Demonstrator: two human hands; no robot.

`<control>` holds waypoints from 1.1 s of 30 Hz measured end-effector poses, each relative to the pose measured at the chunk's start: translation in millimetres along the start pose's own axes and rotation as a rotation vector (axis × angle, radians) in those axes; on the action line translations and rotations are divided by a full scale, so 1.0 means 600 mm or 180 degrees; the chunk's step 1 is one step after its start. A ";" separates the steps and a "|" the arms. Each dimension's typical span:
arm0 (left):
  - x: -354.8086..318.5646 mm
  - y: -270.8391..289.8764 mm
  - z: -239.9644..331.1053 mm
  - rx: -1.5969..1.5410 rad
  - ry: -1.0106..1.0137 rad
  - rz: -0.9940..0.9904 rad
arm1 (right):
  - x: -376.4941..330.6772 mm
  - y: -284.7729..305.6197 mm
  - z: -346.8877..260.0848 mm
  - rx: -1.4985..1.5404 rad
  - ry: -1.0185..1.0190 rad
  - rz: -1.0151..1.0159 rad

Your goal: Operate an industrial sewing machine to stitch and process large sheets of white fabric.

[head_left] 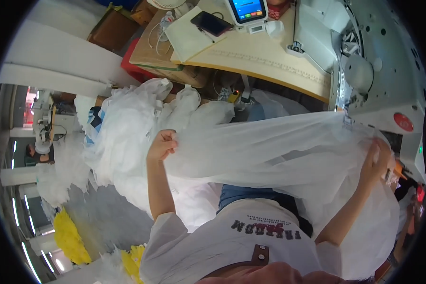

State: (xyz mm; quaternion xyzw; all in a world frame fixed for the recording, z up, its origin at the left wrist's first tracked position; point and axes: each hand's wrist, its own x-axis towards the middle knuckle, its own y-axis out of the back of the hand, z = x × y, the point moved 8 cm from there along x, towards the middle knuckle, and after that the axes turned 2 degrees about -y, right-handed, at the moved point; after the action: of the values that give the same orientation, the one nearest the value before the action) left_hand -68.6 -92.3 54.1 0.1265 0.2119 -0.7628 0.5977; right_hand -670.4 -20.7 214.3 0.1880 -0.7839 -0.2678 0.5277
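A long sheet of sheer white fabric (pixel 250 149) stretches across my lap, from my left hand to the sewing machine (pixel 388 90) on the right. Its far edge runs up to the needle area of the machine. My left hand (pixel 162 146) is closed, pinching the fabric's left end between thumb and fingers. Close below the machine head, my right hand (pixel 376 158) has its bent fingers on the right part of the fabric. Sheer folds partly cover those fingertips. More of the fabric hangs down past my right forearm.
A large heap of white fabric (pixel 123 132) lies to the left. The wooden sewing table (pixel 269 52) holds a phone (pixel 212 23), paper and a lit screen (pixel 247 10). A cardboard box (pixel 153 59) adjoins it. Yellow material (pixel 71 236) lies farther left; another person (pixel 42 154) is beyond.
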 end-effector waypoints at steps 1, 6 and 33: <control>-0.010 -0.012 0.010 -0.0035 0.0026 -0.0093 | 0.005 -0.020 0.014 -0.0164 -0.0019 -0.0417; -0.029 -0.005 0.041 0.1288 -0.0670 0.1427 | -0.016 -0.078 -0.069 0.0179 0.0146 -0.1182; 0.107 -0.209 0.187 0.4137 -0.3052 0.1615 | -0.005 -0.010 -0.013 0.0053 -0.0969 -0.0923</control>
State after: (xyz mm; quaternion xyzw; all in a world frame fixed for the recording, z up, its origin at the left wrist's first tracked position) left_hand -199.0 -176.3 145.8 0.1515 -0.5801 -0.5468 0.5844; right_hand -662.2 -25.2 210.5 0.2606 -0.8215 -0.3597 0.3575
